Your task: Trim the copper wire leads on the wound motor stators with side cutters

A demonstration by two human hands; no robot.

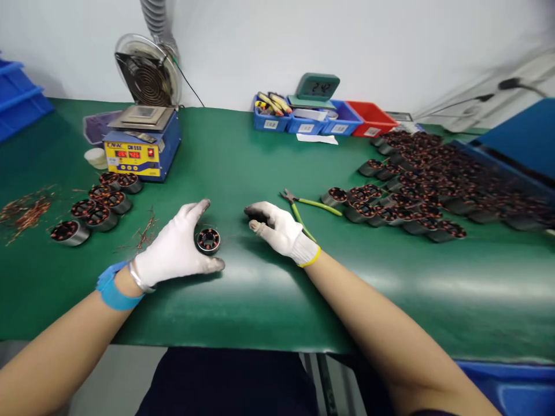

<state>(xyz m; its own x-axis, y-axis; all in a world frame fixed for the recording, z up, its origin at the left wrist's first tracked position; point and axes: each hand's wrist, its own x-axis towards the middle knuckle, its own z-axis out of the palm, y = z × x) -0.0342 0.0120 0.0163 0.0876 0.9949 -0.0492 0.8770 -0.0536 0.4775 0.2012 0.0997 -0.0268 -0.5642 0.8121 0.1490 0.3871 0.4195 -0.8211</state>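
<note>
A motor stator (208, 240), a dark steel ring with copper windings inside, lies on the green table between the spread thumb and fingers of my left hand (176, 245). That hand wears a white glove with soiled fingertips and curves around the stator's left side; whether it touches the ring I cannot tell. To the right hovers my right hand (277, 228), also gloved, its fingers loosely curled with a gap to the thumb and nothing visible between them. Just beyond it lie green-handled cutters (299, 208), their jaws spread.
Finished-looking rows of stators (99, 216) stand at left beside copper wire scraps (26, 214) and a yellow-blue soldering pot (141, 147). Many more stators (403, 214) crowd the right. Small blue bins (271, 122), a red bin (370, 118) and a clock (318, 86) line the back.
</note>
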